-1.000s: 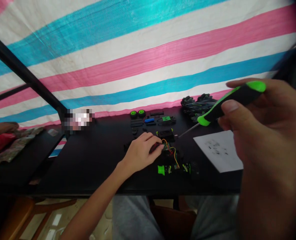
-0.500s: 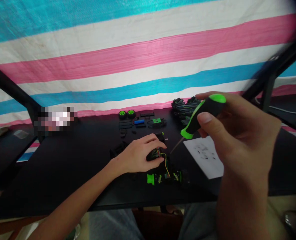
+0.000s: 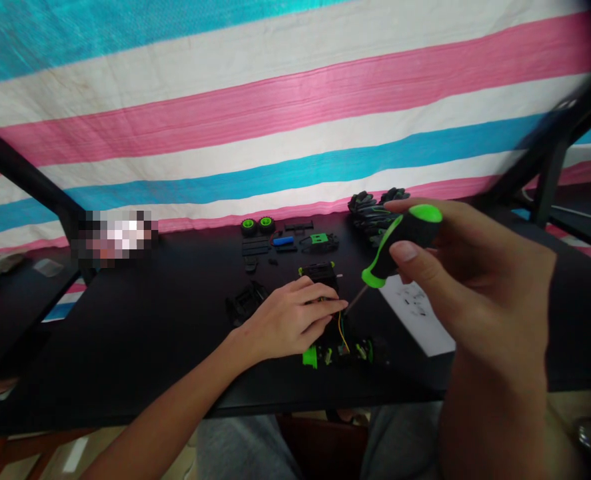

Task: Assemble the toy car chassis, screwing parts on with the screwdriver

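- The left hand [image 3: 288, 320] is curled over a small black toy-car chassis with green parts and coloured wires [image 3: 338, 347], gripping it near the front edge of the black table [image 3: 150, 320].
- The right hand [image 3: 475, 280] is clamped round a black-and-green-handled screwdriver [image 3: 400, 243], whose thin tip sits just beside the left fingertips.
- Risk, as I judge it: held so high on the handle, the tip could slip, jabbing a finger or snagging the wires.

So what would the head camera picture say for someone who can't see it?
A right hand holds a green-and-black screwdriver, tip aimed at a half-built toy car that the left hand grips on a black table. Two wheels, gloves and a paper lie around, before a striped sheet.
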{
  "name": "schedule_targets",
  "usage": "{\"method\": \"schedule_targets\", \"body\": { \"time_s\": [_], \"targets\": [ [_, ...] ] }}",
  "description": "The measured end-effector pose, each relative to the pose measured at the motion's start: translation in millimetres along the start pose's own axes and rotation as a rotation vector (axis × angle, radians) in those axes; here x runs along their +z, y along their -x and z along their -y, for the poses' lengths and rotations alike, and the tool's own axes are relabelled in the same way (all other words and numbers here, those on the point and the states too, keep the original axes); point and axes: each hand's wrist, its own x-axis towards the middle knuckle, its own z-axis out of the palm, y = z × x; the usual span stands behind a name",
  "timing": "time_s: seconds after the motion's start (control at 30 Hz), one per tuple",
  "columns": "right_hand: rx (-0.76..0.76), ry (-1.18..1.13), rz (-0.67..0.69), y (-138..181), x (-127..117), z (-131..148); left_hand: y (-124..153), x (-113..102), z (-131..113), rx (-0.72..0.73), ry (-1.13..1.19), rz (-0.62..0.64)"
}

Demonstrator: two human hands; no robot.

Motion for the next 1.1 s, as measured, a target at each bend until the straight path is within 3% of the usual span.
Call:
{"method": "schedule_targets", "body": {
  "time_s": [1.1],
  "targets": [
    [-0.024, 0.007, 0.166, 3.7, 0.4, 4.9, 0.2, -4.4, 4.8, -0.026, -0.066, 0.07]
  ]
}}
